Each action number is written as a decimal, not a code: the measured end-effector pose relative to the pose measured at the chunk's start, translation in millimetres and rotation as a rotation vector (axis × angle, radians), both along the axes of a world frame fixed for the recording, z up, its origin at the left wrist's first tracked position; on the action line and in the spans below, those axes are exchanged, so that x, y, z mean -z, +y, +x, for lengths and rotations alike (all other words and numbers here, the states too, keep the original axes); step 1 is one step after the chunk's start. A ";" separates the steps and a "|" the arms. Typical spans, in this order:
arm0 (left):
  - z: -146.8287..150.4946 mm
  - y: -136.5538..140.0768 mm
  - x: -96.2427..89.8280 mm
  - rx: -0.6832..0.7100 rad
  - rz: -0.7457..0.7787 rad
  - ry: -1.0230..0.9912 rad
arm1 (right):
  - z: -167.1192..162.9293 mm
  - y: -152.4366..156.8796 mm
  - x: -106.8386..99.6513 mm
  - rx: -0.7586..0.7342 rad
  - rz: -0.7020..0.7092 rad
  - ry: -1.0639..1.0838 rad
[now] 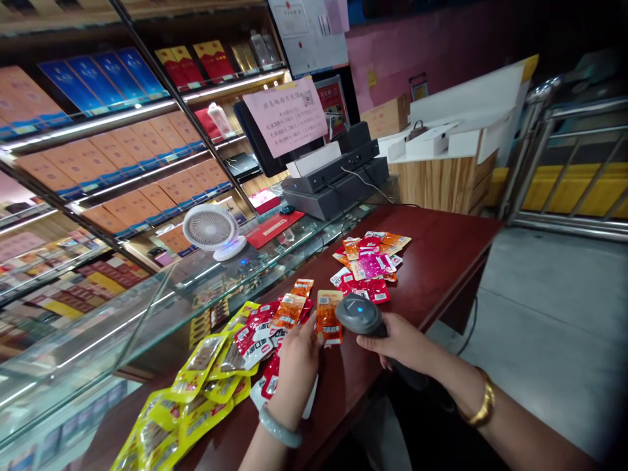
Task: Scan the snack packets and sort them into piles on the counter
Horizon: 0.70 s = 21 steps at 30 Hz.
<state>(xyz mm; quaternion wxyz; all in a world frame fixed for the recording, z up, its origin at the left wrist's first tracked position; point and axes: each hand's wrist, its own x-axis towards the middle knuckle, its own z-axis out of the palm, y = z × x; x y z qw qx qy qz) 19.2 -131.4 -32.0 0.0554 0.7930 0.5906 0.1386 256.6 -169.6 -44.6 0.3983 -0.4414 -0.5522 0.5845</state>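
A dark grey handheld barcode scanner (360, 315) with a small blue light on its head is in my right hand (400, 343), fingers wrapped round the grip. My left hand (300, 350) pinches the left edge of an orange snack packet (330, 314) whose barcode end faces away from me. The scanner head is just right of that packet. Under and beside my left hand lies a heap of red and white packets (258, 337), with another orange packet (289, 309) on it. Large yellow snack packets (201, 402) are piled to the left.
Farther along the dark red table (441, 239) is a second pile of mixed packets (370, 265). A glass display counter (161, 307) borders the table, carrying a white fan (210, 229) and a cash drawer (333, 186). Metal railings (569, 163) stand at right.
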 end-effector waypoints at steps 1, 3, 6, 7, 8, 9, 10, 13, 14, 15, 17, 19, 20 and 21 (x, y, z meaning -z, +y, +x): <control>-3.2 -3.6 2.5 0.005 0.012 -0.007 | -2.9 0.1 -0.2 -0.014 0.004 0.009; -8.2 -8.9 7.4 -0.016 0.011 -0.021 | -8.5 0.1 -0.7 -0.037 0.004 0.024; -11.2 -13.5 11.4 -0.035 0.007 -0.032 | -15.6 0.1 -1.1 -0.049 -0.002 0.033; -11.3 -14.5 11.7 -0.037 0.007 -0.033 | -17.5 0.0 -1.3 -0.056 -0.003 0.030; -11.4 -15.4 11.6 -0.042 0.004 -0.033 | -19.1 -0.2 -1.5 -0.065 -0.003 0.025; -11.7 -16.1 10.9 -0.052 0.000 -0.033 | -20.4 -0.4 -1.9 -0.074 -0.004 0.020; -12.5 -16.7 9.8 -0.066 -0.003 -0.035 | -21.2 -0.7 -2.2 -0.082 -0.004 0.015; -20.4 -18.7 3.5 -0.132 -0.011 -0.051 | -20.5 -1.1 -2.3 -0.080 -0.008 -0.002; -25.1 -19.5 0.6 -0.169 -0.009 -0.057 | -19.0 -1.0 -1.4 -0.072 -0.007 -0.010; -30.5 -20.5 -2.5 -0.213 -0.005 -0.058 | -17.1 -0.7 0.1 -0.062 -0.005 -0.018; -41.8 -22.7 -8.5 -0.303 0.004 -0.027 | -12.0 0.1 5.0 -0.044 -0.001 -0.028; -50.7 -25.1 -13.0 -0.365 0.005 0.062 | -6.1 0.7 11.0 -0.032 0.000 -0.032; -53.4 -26.2 -14.4 -0.379 0.001 0.123 | -3.2 0.7 13.7 -0.027 -0.002 -0.033; -54.7 -27.4 -15.1 -0.387 -0.004 0.185 | -0.3 0.5 15.8 -0.021 -0.002 -0.033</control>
